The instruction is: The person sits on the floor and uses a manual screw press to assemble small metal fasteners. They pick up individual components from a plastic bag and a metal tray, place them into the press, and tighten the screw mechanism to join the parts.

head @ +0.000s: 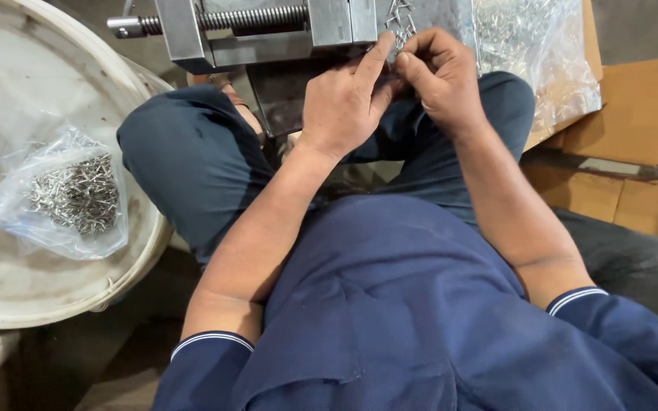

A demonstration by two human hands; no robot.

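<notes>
Workshop floor setup, cardboard boxes [634,114] off to one side and a person sitting with a steel bench vise [268,30] right between the knees.

Both hands are working together at the vise's edge: the left hand [340,103] and right hand [443,80] are pinching at a small cluster of bent wire clips [399,27], fingertips closed on it, so the piece is sitting right up against the vise body where it's braced, I'd guess. A clear bag of small metal pins [70,194] is lying in a big white tub [9,304] on the left, well apart from the hands, and another clear bag of parts [531,46] is lying just beside the right hand. It's pretty cramped between vise and lap, with more open room over by the tub.
</notes>
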